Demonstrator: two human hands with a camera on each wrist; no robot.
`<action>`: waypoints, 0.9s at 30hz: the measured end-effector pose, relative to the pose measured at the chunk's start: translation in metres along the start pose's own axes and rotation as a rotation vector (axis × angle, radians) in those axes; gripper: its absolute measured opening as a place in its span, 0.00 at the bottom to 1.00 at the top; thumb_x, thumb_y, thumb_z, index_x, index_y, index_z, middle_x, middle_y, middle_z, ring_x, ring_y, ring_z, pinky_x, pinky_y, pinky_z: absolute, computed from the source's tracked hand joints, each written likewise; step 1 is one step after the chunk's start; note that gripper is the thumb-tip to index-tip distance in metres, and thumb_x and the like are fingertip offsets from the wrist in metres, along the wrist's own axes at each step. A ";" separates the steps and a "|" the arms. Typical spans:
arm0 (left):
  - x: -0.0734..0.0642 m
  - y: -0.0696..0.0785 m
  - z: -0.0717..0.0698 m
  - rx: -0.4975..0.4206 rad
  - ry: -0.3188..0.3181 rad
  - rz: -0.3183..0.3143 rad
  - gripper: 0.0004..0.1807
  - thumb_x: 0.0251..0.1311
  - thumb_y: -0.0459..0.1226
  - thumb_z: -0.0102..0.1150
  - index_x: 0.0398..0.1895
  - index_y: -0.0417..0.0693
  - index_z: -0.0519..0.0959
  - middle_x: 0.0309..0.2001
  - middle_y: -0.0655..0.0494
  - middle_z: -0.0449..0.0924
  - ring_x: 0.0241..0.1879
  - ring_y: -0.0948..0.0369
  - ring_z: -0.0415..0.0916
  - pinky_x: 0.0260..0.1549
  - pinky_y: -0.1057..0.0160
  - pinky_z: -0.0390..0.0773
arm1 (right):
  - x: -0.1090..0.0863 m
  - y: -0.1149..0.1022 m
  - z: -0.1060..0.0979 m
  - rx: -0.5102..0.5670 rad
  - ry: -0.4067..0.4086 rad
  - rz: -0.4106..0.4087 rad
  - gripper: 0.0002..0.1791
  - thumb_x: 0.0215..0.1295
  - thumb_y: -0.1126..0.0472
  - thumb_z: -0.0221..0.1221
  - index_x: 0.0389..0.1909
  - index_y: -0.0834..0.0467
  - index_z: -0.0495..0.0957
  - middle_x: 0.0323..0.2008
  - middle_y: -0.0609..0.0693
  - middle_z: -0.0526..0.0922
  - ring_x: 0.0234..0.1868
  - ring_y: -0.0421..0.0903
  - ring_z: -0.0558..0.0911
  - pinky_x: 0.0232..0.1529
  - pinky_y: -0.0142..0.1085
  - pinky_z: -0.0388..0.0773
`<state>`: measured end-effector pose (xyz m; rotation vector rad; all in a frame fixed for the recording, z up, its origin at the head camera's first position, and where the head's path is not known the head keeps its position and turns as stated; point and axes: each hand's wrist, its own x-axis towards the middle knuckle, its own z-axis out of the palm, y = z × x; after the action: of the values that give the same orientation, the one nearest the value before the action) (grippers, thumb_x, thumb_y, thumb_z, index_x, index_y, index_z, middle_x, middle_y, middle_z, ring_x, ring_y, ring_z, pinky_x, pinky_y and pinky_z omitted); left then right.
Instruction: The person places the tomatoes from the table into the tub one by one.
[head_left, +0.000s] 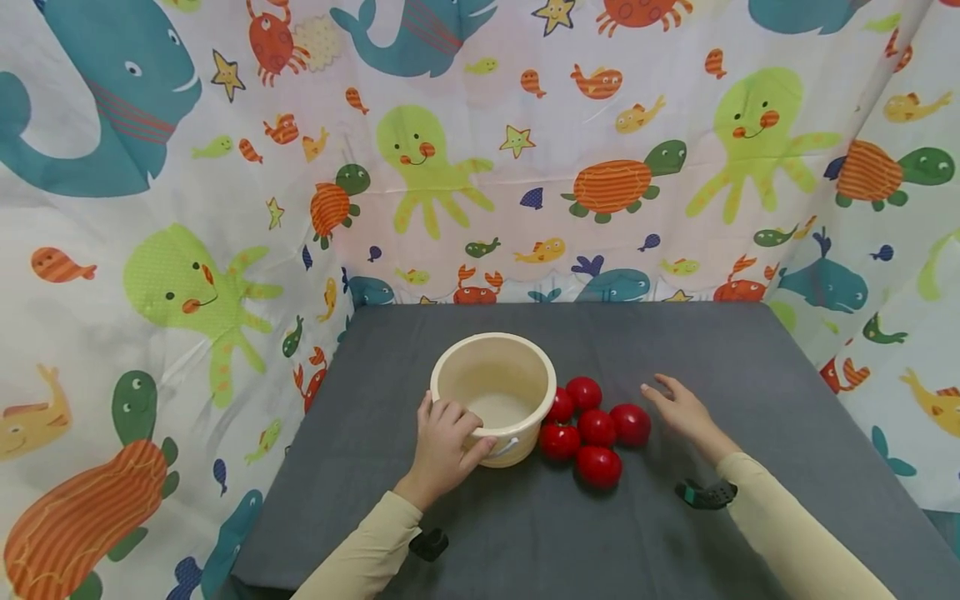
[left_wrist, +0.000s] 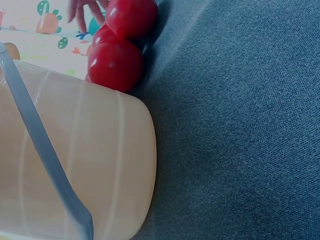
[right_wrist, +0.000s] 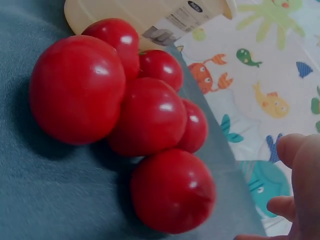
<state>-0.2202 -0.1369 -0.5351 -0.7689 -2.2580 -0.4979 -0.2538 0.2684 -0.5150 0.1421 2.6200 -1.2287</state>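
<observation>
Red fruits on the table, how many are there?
6, right of the cream bucket in the head view: rear fruit, rear-left fruit, front-left fruit, middle fruit, right fruit, front fruit.

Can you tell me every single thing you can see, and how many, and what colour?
Bucket: 1, cream, on the table
Handle: 1, grey, on the bucket
Label: 1, white and black, on the bucket's side
Tomatoes: 6, red, clustered right of the bucket
Cloth-covered table: 1, grey, under everything
Sea-animal curtain: pieces unclear, white with colourful prints, behind and beside the table
Wrist straps: 2, dark, one per wrist
Sleeves: 2, beige, on the arms
Left hand: 1, gripping the bucket's rim
Right hand: 1, right of the tomatoes
</observation>
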 end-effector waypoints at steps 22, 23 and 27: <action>0.000 -0.001 0.004 -0.009 0.022 0.001 0.32 0.73 0.66 0.35 0.31 0.54 0.77 0.33 0.57 0.74 0.45 0.54 0.73 0.58 0.22 0.63 | 0.014 0.019 0.042 0.139 0.057 0.037 0.31 0.73 0.50 0.56 0.70 0.64 0.67 0.66 0.75 0.71 0.58 0.66 0.79 0.35 0.43 0.88; 0.000 -0.001 0.004 -0.011 0.021 -0.001 0.32 0.73 0.66 0.35 0.31 0.54 0.77 0.33 0.57 0.74 0.45 0.54 0.73 0.59 0.22 0.63 | 0.014 0.019 0.042 0.142 0.059 0.041 0.31 0.73 0.50 0.56 0.69 0.63 0.68 0.66 0.75 0.71 0.57 0.65 0.79 0.35 0.42 0.88; -0.001 -0.001 0.003 -0.014 0.021 -0.006 0.32 0.73 0.66 0.35 0.31 0.54 0.77 0.33 0.57 0.74 0.45 0.53 0.73 0.59 0.21 0.63 | 0.015 0.019 0.044 0.145 0.065 0.041 0.30 0.73 0.50 0.57 0.68 0.63 0.69 0.65 0.75 0.72 0.54 0.64 0.81 0.33 0.41 0.87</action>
<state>-0.2220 -0.1363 -0.5383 -0.7606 -2.2405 -0.5234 -0.2566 0.2465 -0.5603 0.2653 2.5667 -1.4224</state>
